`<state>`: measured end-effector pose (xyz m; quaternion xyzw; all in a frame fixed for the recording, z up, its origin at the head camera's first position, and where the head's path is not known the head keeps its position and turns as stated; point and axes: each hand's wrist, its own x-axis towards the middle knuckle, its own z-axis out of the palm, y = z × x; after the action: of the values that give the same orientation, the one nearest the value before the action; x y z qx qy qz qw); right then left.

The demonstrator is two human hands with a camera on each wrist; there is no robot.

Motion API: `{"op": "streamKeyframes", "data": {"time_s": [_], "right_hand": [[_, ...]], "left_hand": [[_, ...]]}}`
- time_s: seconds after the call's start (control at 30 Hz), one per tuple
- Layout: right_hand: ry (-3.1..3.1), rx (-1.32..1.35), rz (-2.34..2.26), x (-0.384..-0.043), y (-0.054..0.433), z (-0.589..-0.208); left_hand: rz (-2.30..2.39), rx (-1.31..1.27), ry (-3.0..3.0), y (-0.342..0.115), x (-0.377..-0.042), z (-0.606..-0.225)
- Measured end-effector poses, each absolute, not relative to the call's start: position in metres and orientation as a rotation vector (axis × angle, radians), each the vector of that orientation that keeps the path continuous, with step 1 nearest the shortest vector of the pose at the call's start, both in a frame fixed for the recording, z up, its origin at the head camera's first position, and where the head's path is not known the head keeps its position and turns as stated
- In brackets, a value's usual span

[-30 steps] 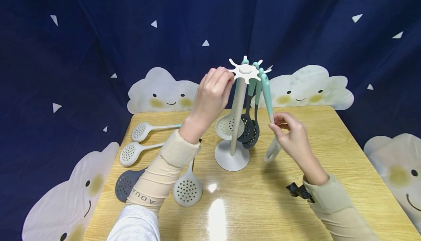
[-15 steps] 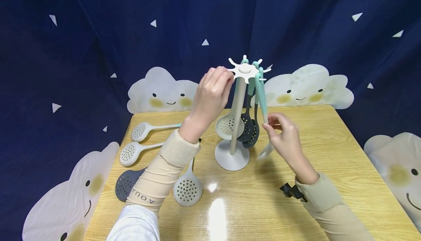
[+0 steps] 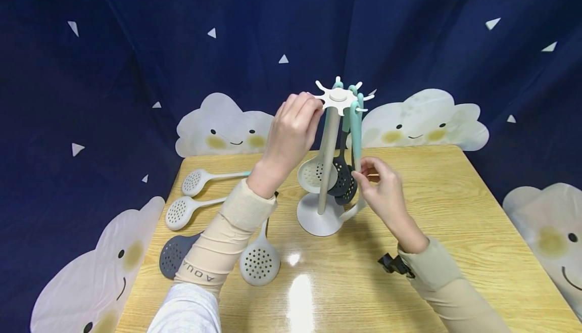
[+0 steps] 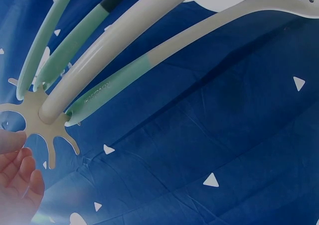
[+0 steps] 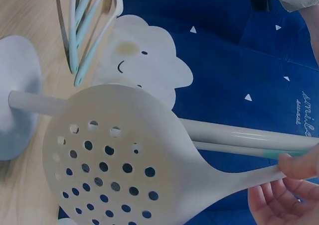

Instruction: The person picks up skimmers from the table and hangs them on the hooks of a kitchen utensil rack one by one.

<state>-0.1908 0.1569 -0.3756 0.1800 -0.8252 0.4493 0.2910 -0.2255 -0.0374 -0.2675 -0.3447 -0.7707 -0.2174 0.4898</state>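
My left hand (image 3: 295,128) pinches a prong on the star-shaped top of a white utensil stand (image 3: 328,161); in the left wrist view the thumb lies on that prong. Lower down on the right, my right hand (image 3: 384,186) pinches the pale shaft of a skimmer with a mint handle (image 3: 356,131). Its holed end is up at a front-right prong, which shows through it. The right wrist view shows the round, perforated head of this skimmer (image 5: 162,158) close up. A white perforated ladle (image 3: 307,179) and two dark perforated utensils (image 3: 342,171) hang on the stand.
Left on the wooden table (image 3: 454,211) lie two pale skimmers, the upper one (image 3: 194,181) and the lower one (image 3: 179,212), a dark turner (image 3: 172,257), and a white skimmer (image 3: 259,262) partly behind the left forearm. A blue curtain (image 3: 254,30) hangs behind.
My right hand has moved left with the skimmer, bringing its handle from tilted to nearly upright and its holed end onto a prong. The left hand stays at the stand's top.
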Motion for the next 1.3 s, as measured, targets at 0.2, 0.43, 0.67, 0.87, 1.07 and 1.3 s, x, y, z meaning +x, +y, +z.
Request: {"op": "streamKeyframes", "data": {"time_s": [0.2, 0.43, 0.67, 0.87, 1.07, 1.3], "right_hand": [[-2.252, 0.443, 1.249, -0.191, 0.153, -0.376], [-2.302, 0.391, 1.33, -0.191, 0.151, -0.375], [-2.333, 0.364, 1.418, -0.192, 0.149, -0.373], [-2.342, 0.341, 1.438, -0.193, 0.146, -0.373], [-2.335, 0.36, 1.439, -0.193, 0.146, -0.373], [-2.366, 0.484, 1.394, -0.196, 0.153, -0.368]], "left_hand": [[-0.527, -0.838, -1.873, -0.037, -0.225, -0.268], [-0.531, -0.832, -1.868, -0.037, -0.226, -0.268], [-0.533, -0.824, -1.862, -0.037, -0.226, -0.269], [-0.54, -0.82, -1.857, -0.037, -0.226, -0.269], [-0.546, -0.82, -1.858, -0.037, -0.226, -0.269], [-0.544, -0.816, -1.863, -0.037, -0.226, -0.268]]}}
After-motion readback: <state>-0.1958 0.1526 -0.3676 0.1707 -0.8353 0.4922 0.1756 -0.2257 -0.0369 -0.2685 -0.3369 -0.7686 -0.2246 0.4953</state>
